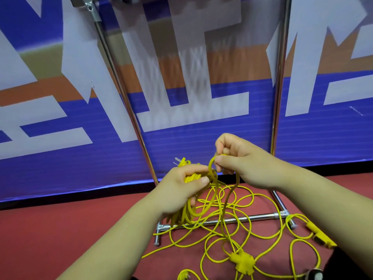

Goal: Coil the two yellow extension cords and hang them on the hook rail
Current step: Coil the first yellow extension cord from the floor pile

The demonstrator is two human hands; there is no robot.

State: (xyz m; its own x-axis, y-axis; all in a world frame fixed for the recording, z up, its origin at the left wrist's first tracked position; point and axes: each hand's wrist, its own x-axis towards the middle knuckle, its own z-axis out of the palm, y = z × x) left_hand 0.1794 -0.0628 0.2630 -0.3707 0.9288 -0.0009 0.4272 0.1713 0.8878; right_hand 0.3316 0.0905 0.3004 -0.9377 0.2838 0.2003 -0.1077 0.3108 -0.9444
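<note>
A: What could go wrong from here?

B: Starting at the left: the left hand [187, 183] has its fingers curled round a coil [191, 178] of yellow cord, with prongs [178, 161] sticking out above the knuckles. That grip looks full to me. If another turn goes in carelessly, I'd expect a turn or two to slip out underneath.

A: And the right side?

B: The right hand [242, 164] pinches a loop [210, 164] between the thumb and curled fingers, just beside the coil. The strand from it drops into the loose cord [223, 229] on the floor [60, 229], which lies in overlapping rings across the base bar [262, 215] of a metal rack. A pull could snag on that bar or tighten the rings into a knot. The socket block [243, 262] lower down might drag along too.

A: Can you tell the two cords apart?

B: No, the rings cross too much. Farther right, a yellow connector [317, 233] lies on the floor near the bar's end.

A: So where is the cord against the hands?

B: The coil sits inside the left hand and hangs below it. The loop is in the right hand's pinch and runs down past the left thumb. The rest lies on the floor, below both hands and out to the right. I can't see the hook rail itself
</note>
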